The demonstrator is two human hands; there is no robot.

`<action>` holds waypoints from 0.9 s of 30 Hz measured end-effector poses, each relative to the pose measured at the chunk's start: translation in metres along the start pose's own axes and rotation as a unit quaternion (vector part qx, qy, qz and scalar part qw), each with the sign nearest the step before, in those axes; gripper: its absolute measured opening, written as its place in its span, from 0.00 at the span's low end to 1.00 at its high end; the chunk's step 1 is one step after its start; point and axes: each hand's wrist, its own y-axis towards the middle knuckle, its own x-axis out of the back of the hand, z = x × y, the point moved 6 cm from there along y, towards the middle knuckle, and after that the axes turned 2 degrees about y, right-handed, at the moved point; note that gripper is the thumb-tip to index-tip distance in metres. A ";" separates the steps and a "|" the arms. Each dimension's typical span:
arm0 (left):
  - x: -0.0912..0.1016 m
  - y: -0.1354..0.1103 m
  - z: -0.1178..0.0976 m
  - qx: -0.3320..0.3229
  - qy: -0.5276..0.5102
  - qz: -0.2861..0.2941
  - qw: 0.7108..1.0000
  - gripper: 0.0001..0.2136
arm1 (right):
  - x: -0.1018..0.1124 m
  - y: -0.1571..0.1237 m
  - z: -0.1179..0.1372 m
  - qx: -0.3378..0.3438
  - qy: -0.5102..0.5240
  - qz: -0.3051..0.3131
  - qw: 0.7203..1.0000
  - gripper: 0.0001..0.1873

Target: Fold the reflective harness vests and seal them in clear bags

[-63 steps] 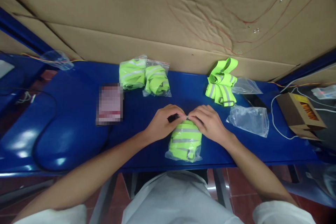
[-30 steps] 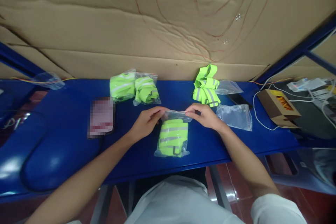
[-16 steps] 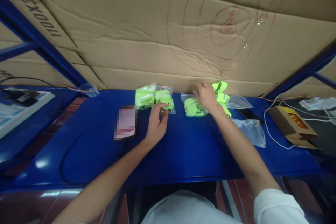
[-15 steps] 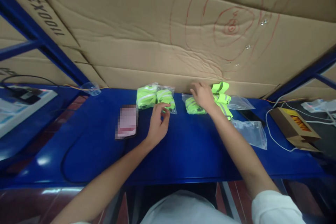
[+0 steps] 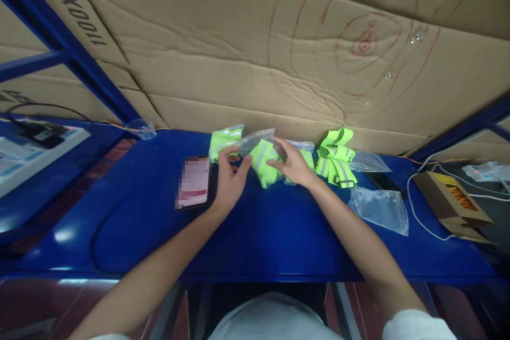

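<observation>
Between my hands is a clear zip bag (image 5: 265,162) of folded neon-yellow reflective strap, tilted above the blue table. My right hand (image 5: 295,163) grips its right side with thumb and fingers. On the other side, my left hand (image 5: 231,179) is curled at the bag's left end, thumb and forefinger close together on the plastic. Just behind the left fingers lies another bagged strap (image 5: 223,142). A further bagged strap (image 5: 306,157) is partly hidden behind my right hand. Loose neon-yellow straps with silver stripes (image 5: 337,159) are heaped to the right of it.
A phone (image 5: 193,183) lies left of my left hand. Empty clear bags (image 5: 380,210) and a dark flat object (image 5: 384,180) lie to the right, near an open cardboard box (image 5: 452,204) and white cables. A clear cup (image 5: 145,128) stands back left. Cardboard sheeting (image 5: 223,53) walls the rear.
My right hand has moved left and down from the right-hand bag and straps. One bagged strap is now raised between both hands. The loose straps have become fully visible.
</observation>
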 end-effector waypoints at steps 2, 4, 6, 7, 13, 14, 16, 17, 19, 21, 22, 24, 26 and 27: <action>0.001 0.003 -0.007 0.006 -0.059 0.008 0.998 0.19 | 0.013 -0.033 0.012 0.061 0.030 0.036 0.997 0.34; -0.004 0.002 -0.014 0.015 -0.093 0.067 0.993 0.20 | 0.025 -0.060 0.026 0.099 0.022 0.058 0.993 0.32; -0.015 -0.005 -0.020 0.029 -0.093 0.166 0.981 0.19 | 0.037 -0.075 0.041 0.137 -0.030 0.047 0.989 0.30; -0.020 -0.010 -0.022 0.032 -0.089 0.210 0.973 0.19 | 0.042 -0.079 0.048 0.158 -0.071 0.033 0.984 0.29; -0.035 -0.030 -0.023 0.043 -0.132 0.245 0.960 0.18 | 0.055 -0.087 0.054 0.154 -0.210 -0.188 0.947 0.19; -0.039 -0.032 -0.020 0.058 -0.143 0.257 0.954 0.18 | 0.050 -0.090 0.052 0.141 -0.183 -0.181 0.956 0.14; -0.043 -0.036 -0.017 0.075 -0.158 0.280 0.944 0.17 | 0.034 -0.094 0.048 0.122 -0.108 -0.104 0.981 0.12; -0.044 -0.037 -0.016 0.076 -0.162 0.286 0.941 0.16 | 0.027 -0.096 0.046 0.109 -0.069 -0.061 0.990 0.14; -0.043 -0.039 -0.018 0.068 -0.159 0.293 0.940 0.15 | 0.022 -0.098 0.043 0.061 0.006 -0.032 0.998 0.15; -0.039 -0.042 -0.024 0.046 -0.147 0.295 0.943 0.14 | 0.026 -0.097 0.037 0.012 0.086 -0.056 0.995 0.14; -0.036 -0.043 -0.029 0.029 -0.138 0.295 0.945 0.13 | 0.030 -0.095 0.034 -0.009 0.125 -0.084 0.989 0.14; -0.030 -0.049 -0.042 -0.021 -0.106 0.297 0.949 0.12 | 0.041 -0.093 0.027 -0.035 0.181 -0.159 0.970 0.15; -0.026 -0.055 -0.054 -0.085 -0.061 0.297 0.949 0.10 | 0.050 -0.093 0.022 -0.045 0.210 -0.219 0.952 0.15; -0.024 -0.058 -0.059 -0.119 -0.041 0.297 0.947 0.09 | 0.052 -0.093 0.021 -0.046 0.220 -0.228 0.947 0.16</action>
